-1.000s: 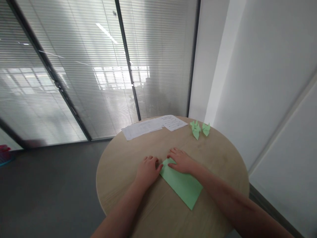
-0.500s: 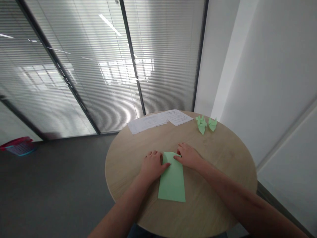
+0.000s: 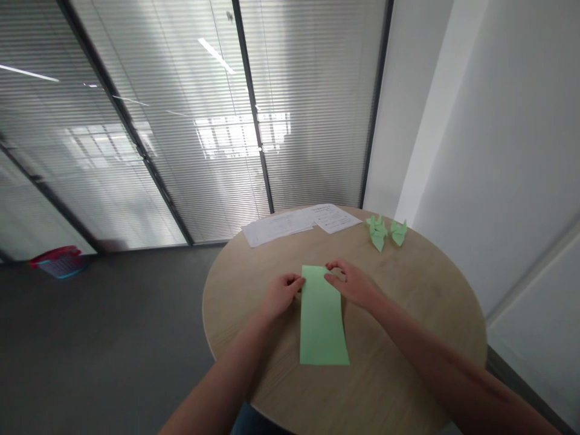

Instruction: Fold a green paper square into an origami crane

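A green sheet of paper (image 3: 321,323) lies lengthwise before me, its right edge slightly curved. At its upper left edge, my left hand (image 3: 283,294) is closed, pinching the paper between thumb and fingers. My right hand (image 3: 353,284) curls around the top right corner, thumb over the sheet and index finger at the top edge; that corner is partly hidden behind the hand. Farther off to the right stand two folded green paper shapes (image 3: 377,232) with pointed tips.
White printed sheets (image 3: 278,226) lie at the far edge of the round wooden table (image 3: 235,290). A red and blue basket (image 3: 58,263) sits on the floor at left. Glass panels with blinds (image 3: 217,181) stand behind, a white wall (image 3: 512,151) at right.
The green sheet's top end has opened out flatter and the sheet looks longer. My left thumb has drawn back from the paper's middle to its left edge. The view has shifted slightly.
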`<action>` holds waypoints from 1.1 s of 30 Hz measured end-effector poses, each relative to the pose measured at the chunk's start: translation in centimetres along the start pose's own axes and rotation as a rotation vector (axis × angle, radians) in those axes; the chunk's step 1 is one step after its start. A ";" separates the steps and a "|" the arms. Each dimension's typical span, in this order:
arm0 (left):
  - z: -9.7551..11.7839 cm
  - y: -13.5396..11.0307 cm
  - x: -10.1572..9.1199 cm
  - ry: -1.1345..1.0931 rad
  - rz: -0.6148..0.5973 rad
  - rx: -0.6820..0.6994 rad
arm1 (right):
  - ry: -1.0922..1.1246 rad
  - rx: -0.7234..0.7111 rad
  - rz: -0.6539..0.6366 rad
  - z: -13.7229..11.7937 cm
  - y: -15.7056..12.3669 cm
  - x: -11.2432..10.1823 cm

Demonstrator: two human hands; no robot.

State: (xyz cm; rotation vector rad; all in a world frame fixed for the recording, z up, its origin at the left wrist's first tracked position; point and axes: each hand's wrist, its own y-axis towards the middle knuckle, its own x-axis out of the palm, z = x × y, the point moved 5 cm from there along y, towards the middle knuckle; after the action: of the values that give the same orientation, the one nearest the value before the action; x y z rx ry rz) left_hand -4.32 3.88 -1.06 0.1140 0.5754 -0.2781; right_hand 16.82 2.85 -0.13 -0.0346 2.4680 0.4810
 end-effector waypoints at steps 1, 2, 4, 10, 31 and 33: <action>0.0 -0.1 0.1 -0.035 -0.024 -0.005 | 0.040 0.020 -0.005 0.3 0.1 -0.2; 0.1 -0.2 0.3 -0.066 -0.057 -0.008 | 0.084 0.044 -0.021 0.6 0.2 -0.4; 0.4 -0.6 0.9 -0.112 -0.145 -0.009 | 0.153 0.088 -0.084 1.2 0.4 -0.8; 1.2 -1.8 3.0 -0.097 -0.418 0.006 | 0.297 0.228 -0.447 1.5 -0.7 0.1; 1.5 -1.4 3.6 -0.077 -0.381 -0.020 | 0.223 0.212 -0.526 -0.4 -1.6 1.6; 1.5 -1.3 3.6 -0.092 -0.364 -0.035 | 0.217 0.205 -0.516 -0.6 -1.6 1.7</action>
State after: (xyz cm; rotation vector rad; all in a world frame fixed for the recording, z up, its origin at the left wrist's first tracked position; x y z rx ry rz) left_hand -1.03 1.52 -1.87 -0.0386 0.5068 -0.6239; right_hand 15.33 1.32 -1.21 -0.6508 2.5708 0.0002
